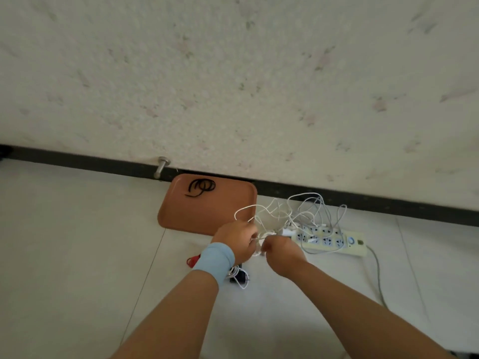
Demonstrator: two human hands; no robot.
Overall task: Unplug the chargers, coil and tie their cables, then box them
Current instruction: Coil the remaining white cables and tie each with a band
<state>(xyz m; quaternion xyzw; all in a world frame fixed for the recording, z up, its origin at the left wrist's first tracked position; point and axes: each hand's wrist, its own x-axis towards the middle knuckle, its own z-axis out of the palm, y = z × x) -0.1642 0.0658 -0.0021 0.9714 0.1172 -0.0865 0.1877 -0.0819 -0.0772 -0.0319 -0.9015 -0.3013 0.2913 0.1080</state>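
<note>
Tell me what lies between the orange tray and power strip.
A tangle of white charger cables, in the head view, lies between the orange tray and power strip.

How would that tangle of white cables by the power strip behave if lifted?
Probably floppy: the white cables lie in loose, sagging loops. Likely light, being thin. Apt to snag, since strands cross and some seem plugged into the power strip.

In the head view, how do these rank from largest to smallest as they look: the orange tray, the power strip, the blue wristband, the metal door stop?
1. orange tray
2. power strip and blue wristband: similar, and the wristband is nearer the camera, so unranked
3. metal door stop
</note>
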